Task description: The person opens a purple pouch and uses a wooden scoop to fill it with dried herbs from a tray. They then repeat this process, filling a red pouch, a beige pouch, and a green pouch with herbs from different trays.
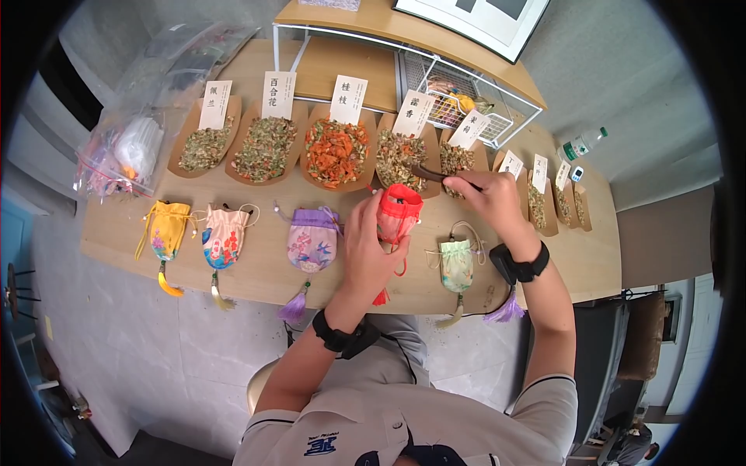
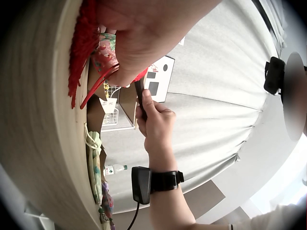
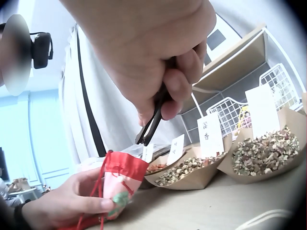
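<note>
My left hand (image 1: 364, 252) grips a red and pink drawstring pouch (image 1: 399, 208) by its sides, its mouth open and facing up. Red cords hang from it, and a red tassel (image 2: 84, 52) shows in the left wrist view. In my right hand (image 1: 497, 203) is the handle of a slim dark scoop (image 1: 432, 175). Its tip is just above and right of the pouch mouth in the head view, overlapping a paper tray of dried herbs (image 1: 400, 159). The right wrist view has the scoop's dark end above the red pouch rim (image 3: 127, 164).
Labelled paper trays of dried herbs line the table, one topped with orange pieces (image 1: 336, 155). Yellow (image 1: 167, 229), peach (image 1: 224, 237), purple (image 1: 312, 241) and pale green (image 1: 456, 264) pouches lie along the front. A shelf (image 1: 466, 66), plastic bags (image 1: 140, 147) and a bottle (image 1: 583, 145) stand behind.
</note>
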Tool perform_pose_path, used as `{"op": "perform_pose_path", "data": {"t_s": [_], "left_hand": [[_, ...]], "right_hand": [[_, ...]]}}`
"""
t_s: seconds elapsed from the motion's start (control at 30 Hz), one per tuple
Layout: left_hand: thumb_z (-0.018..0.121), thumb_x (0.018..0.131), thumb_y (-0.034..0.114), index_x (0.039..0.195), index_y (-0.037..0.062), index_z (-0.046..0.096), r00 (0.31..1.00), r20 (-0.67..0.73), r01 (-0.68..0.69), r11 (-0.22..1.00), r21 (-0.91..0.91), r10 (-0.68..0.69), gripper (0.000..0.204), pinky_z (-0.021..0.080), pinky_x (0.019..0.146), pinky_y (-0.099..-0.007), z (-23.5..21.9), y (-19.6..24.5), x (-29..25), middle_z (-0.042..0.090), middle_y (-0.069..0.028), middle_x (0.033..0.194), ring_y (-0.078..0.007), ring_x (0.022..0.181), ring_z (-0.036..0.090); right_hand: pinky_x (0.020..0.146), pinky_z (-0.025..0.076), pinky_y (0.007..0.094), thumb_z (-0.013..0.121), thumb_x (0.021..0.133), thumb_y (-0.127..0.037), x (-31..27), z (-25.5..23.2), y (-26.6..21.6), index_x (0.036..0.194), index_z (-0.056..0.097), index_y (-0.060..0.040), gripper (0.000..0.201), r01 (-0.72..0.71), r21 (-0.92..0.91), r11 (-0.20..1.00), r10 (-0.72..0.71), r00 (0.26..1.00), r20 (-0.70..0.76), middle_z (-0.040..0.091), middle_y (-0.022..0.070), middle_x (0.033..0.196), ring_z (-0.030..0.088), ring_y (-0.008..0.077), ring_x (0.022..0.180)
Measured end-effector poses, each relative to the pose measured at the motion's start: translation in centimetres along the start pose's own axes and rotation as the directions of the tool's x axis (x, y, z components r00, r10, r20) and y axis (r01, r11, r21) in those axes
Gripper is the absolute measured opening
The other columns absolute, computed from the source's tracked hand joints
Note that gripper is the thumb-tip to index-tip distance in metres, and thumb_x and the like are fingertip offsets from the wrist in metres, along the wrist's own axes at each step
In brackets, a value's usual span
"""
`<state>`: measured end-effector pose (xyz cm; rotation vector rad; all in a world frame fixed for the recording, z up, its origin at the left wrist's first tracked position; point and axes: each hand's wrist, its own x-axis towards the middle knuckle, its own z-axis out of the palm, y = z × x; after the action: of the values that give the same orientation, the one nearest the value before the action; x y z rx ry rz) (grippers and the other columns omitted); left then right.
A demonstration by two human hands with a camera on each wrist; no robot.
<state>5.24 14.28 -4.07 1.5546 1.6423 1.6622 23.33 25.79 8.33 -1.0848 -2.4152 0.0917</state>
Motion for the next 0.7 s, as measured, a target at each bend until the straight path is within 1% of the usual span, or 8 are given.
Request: {"op": "perform_pose_path", "data": {"t_s": [0.03,0.13,0.23,0.33,0.43,0.53,0.63,0.7], "left_hand": [[0.087,0.069,0.008,0.146,0.0054,0.047,1.000,0.000,0.000,1.000,0.000,0.000,0.087,0.050,0.098,-0.0443,0.0,0.0,0.0,0.055,-0.0169,0.133,-0.0362,0.121,0.057],[0.087,0.069,0.008,0.146,0.0055,0.047,1.000,-0.011,-0.014,1.000,0.012,0.015,0.087,0.050,0.099,-0.0443,0.0,-0.1,-0.1,0.055,-0.0166,0.133,-0.0359,0.121,0.057],[0.087,0.068,0.008,0.146,0.0055,0.047,1.000,-0.011,-0.007,1.000,0.007,0.007,0.088,0.051,0.098,-0.0440,0.0,0.0,0.0,0.055,-0.0164,0.133,-0.0353,0.121,0.057],[0.088,0.068,0.008,0.146,0.0057,0.048,1.000,-0.004,-0.001,1.000,0.010,0.001,0.088,0.051,0.098,-0.0436,0.0,-0.1,0.0,0.055,-0.0164,0.133,-0.0352,0.121,0.057],[0.088,0.068,0.008,0.146,0.0058,0.048,1.000,-0.002,0.009,1.000,0.006,-0.009,0.087,0.051,0.097,-0.0435,0.0,0.0,0.0,0.055,-0.0164,0.133,-0.0352,0.121,0.057],[0.088,0.069,0.008,0.146,0.0060,0.048,1.000,-0.004,-0.003,1.000,0.009,0.003,0.087,0.051,0.097,-0.0434,0.0,-0.1,0.0,0.055,-0.0164,0.133,-0.0352,0.121,0.057],[0.088,0.069,0.009,0.146,0.0061,0.048,1.000,0.000,-0.002,1.000,0.008,0.002,0.087,0.052,0.097,-0.0435,-0.1,-0.1,0.0,0.055,-0.0163,0.133,-0.0352,0.121,0.057],[0.088,0.069,0.009,0.146,0.0061,0.048,1.000,0.002,0.000,1.000,0.002,0.000,0.087,0.051,0.097,-0.0437,-0.1,-0.1,0.0,0.055,-0.0163,0.133,-0.0353,0.121,0.057]], "right_hand": [[0.052,0.050,0.0380,0.079,0.087,-0.035,-0.3,-0.4,-0.2,0.079,0.078,-0.0051,0.031,0.029,0.020,0.999,-0.029,1.000,-0.004,0.068,0.0122,0.066,0.065,0.0316,0.057],[0.051,0.050,0.0375,0.078,0.087,-0.035,-0.9,-0.9,-1.1,0.077,0.077,-0.0059,0.031,0.136,-0.025,0.990,-0.136,0.991,0.009,0.067,0.0104,0.065,0.065,0.0307,0.057],[0.051,0.050,0.0375,0.078,0.087,-0.035,-1.1,-1.2,-1.6,0.076,0.077,-0.0067,0.030,0.190,-0.148,0.971,-0.183,0.982,0.054,0.067,0.0092,0.065,0.065,0.0301,0.058],[0.052,0.051,0.0372,0.079,0.086,-0.036,-0.8,-1.3,-1.7,0.078,0.077,-0.0068,0.030,0.211,-0.139,0.968,-0.204,0.977,0.059,0.069,0.0083,0.067,0.066,0.0298,0.059],[0.053,0.052,0.0371,0.081,0.083,-0.037,-0.4,-1.4,-0.9,0.081,0.079,-0.0081,0.029,0.200,-0.135,0.971,-0.195,0.980,0.044,0.071,0.0080,0.069,0.068,0.0294,0.061],[0.055,0.054,0.0370,0.081,0.083,-0.039,0.6,-1.3,0.8,0.085,0.080,-0.0090,0.030,0.111,-0.149,0.983,-0.103,0.993,0.061,0.072,0.0085,0.072,0.069,0.0294,0.063],[0.056,0.054,0.0376,0.079,0.084,-0.041,1.2,-1.1,1.5,0.084,0.079,-0.0094,0.031,0.093,-0.304,0.948,-0.060,0.992,0.115,0.071,0.0095,0.072,0.070,0.0291,0.064],[0.056,0.053,0.0381,0.078,0.084,-0.042,1.1,-0.3,2.2,0.082,0.078,-0.0099,0.032,0.159,-0.340,0.927,-0.097,0.977,0.190,0.071,0.0095,0.071,0.069,0.0289,0.065]]}}
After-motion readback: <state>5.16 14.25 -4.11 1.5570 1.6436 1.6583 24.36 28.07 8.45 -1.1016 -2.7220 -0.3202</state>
